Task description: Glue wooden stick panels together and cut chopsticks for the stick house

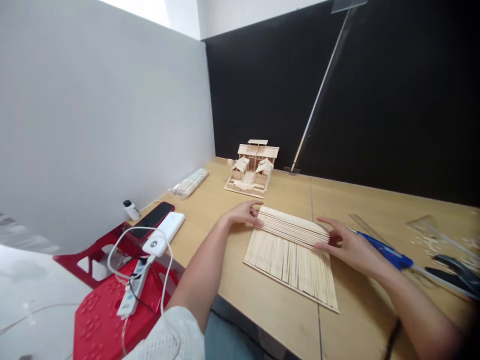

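Observation:
A stack of wooden craft sticks (pixel 290 227), laid side by side with rounded ends, rests on the far part of a flat panel of wooden sticks (pixel 288 265) on the table. My left hand (pixel 244 213) grips the stack's left end, its fingers curled against the edge. At the other end, my right hand (pixel 342 243) holds the stack between thumb and fingers. Some fingertips are hidden behind the sticks. Behind both hands stands a small wooden house model (pixel 250 170) with several roofs.
Right of my right hand lie a blue glue gun (pixel 390 254), a ruler (pixel 369 227), a dark-handled tool (pixel 455 267) and wood scraps (pixel 431 245). A bagged stick bundle (pixel 191 183), a phone (pixel 153 220), a white power bank (pixel 165 233) and a small bottle (pixel 131 210) line the left side.

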The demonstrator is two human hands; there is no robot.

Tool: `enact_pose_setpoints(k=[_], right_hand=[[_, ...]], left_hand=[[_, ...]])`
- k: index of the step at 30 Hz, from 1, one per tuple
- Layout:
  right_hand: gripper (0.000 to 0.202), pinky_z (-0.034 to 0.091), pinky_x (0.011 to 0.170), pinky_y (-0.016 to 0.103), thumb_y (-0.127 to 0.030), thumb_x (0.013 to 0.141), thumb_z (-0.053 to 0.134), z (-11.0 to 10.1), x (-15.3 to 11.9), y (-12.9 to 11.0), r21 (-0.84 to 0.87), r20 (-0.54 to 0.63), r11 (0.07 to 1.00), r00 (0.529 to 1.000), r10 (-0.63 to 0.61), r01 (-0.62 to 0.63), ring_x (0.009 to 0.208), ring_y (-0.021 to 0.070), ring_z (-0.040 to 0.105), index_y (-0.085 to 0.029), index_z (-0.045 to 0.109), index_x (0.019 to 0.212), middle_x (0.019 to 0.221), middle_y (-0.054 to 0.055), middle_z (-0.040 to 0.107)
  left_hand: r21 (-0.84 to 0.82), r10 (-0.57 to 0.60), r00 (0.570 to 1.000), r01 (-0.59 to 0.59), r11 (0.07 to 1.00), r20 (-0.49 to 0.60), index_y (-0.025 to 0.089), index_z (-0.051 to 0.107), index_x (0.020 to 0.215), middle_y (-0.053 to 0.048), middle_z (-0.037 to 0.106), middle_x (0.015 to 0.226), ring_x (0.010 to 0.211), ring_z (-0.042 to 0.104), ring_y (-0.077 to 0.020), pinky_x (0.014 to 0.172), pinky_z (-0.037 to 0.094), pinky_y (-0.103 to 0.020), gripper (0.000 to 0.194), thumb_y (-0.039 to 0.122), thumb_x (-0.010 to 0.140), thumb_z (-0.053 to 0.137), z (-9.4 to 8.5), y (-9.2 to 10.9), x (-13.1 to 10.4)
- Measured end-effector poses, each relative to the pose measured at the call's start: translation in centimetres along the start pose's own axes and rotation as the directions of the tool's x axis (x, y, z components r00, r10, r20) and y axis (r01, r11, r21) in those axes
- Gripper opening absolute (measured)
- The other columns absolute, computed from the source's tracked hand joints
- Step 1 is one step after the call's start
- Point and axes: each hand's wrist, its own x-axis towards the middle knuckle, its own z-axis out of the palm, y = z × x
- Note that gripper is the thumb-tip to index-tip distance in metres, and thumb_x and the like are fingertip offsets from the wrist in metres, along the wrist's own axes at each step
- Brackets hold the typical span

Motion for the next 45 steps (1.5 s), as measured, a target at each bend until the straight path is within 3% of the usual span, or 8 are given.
enact_pose_setpoints(k=[5,10,20,27,32,40,43,45], right_hand=[[0.063,0.041,0.053,0.033,-0.059,0.078,0.06,-0.1,-0.2,-0.9,0.076,0.075,0.994,0.994,0.077,-0.083,0.055,0.0224,0.058,-0.02,0.054,0.127,0.056,-0.001,0.058],[0.062,0.038,0.052,0.029,-0.056,0.08,0.058,-0.4,-0.6,-1.8,0.129,0.112,0.982,0.986,0.124,-0.138,0.053,0.0192,0.057,-0.017,0.054,0.128,0.058,-0.001,0.062],[0.055,0.038,0.056,0.026,-0.04,0.085,0.062,-0.4,-0.7,-1.5,-0.042,-0.013,0.994,0.995,0.104,-0.104,0.064,0.0186,0.062,-0.017,0.053,0.133,0.07,0.002,0.068],[0.053,0.035,0.056,0.028,-0.05,0.087,0.057,-0.6,-0.8,-2.4,-0.205,-0.162,0.972,0.984,0.08,-0.113,0.063,0.0203,0.06,-0.02,0.055,0.131,0.064,0.0,0.062],[0.052,0.038,0.055,0.029,-0.056,0.088,0.05,-0.4,-0.9,-3.4,-0.167,-0.248,0.981,0.967,0.058,-0.102,0.056,0.0202,0.06,-0.02,0.061,0.123,0.061,0.0,0.06],[0.036,0.045,0.057,0.028,-0.049,0.094,0.047,1.2,-1.3,-4.7,-0.101,-0.085,0.992,0.993,-0.084,0.075,0.053,0.0181,0.061,-0.023,0.066,0.108,0.055,-0.002,0.06],[0.032,0.048,0.055,0.028,-0.046,0.095,0.046,1.2,-1.5,-5.9,-0.133,-0.071,0.979,0.984,-0.165,0.155,0.053,0.0175,0.063,-0.024,0.067,0.107,0.058,-0.002,0.063],[0.03,0.051,0.055,0.027,-0.044,0.096,0.047,0.7,-1.9,-6.4,-0.143,-0.08,0.967,0.972,-0.222,0.209,0.055,0.0172,0.066,-0.024,0.067,0.105,0.064,0.0,0.068]], left_hand=[[0.013,-0.064,0.997,0.063,0.998,0.039,0.008,0.043,0.142,-0.001,0.064,0.063,0.056,0.057,-0.0125,0.057,0.038,-0.025,0.092,0.042,0.067,0.084,-0.1,0.5,-0.3],[0.0,-0.046,0.999,0.046,0.999,0.019,0.004,0.041,0.143,0.001,0.06,0.055,0.052,0.055,-0.0132,0.057,0.039,-0.026,0.096,0.049,0.069,0.081,0.1,0.7,-0.6],[0.042,0.006,0.999,-0.004,0.999,-0.051,0.006,0.05,0.134,0.0,0.063,0.063,0.053,0.055,-0.0115,0.057,0.043,-0.026,0.076,0.055,0.079,0.067,0.4,0.7,-0.1],[0.033,-0.009,0.998,0.011,0.999,-0.064,0.008,0.052,0.131,0.0,0.062,0.064,0.054,0.056,-0.0108,0.057,0.043,-0.025,0.076,0.058,0.077,0.068,0.6,0.7,0.0],[-0.042,-0.039,0.995,0.035,0.998,-0.093,0.005,0.051,0.13,0.002,0.06,0.06,0.05,0.055,-0.0099,0.053,0.042,-0.024,0.083,0.065,0.074,0.067,0.9,0.4,0.3],[-0.136,-0.086,0.989,0.069,0.988,-0.119,0.006,0.053,0.128,0.0,0.062,0.06,0.049,0.057,-0.0116,0.05,0.044,-0.024,0.08,0.066,0.076,0.064,0.8,0.3,0.2],[-0.136,-0.098,0.968,0.068,0.988,-0.231,0.007,0.058,0.123,-0.002,0.063,0.059,0.048,0.056,-0.0119,0.05,0.044,-0.024,0.077,0.069,0.077,0.059,0.6,0.0,0.3],[-0.072,-0.103,0.906,0.08,0.994,-0.41,0.008,0.064,0.112,-0.004,0.064,0.06,0.049,0.057,-0.0122,0.052,0.045,-0.024,0.071,0.07,0.079,0.055,-0.4,0.0,0.7]])
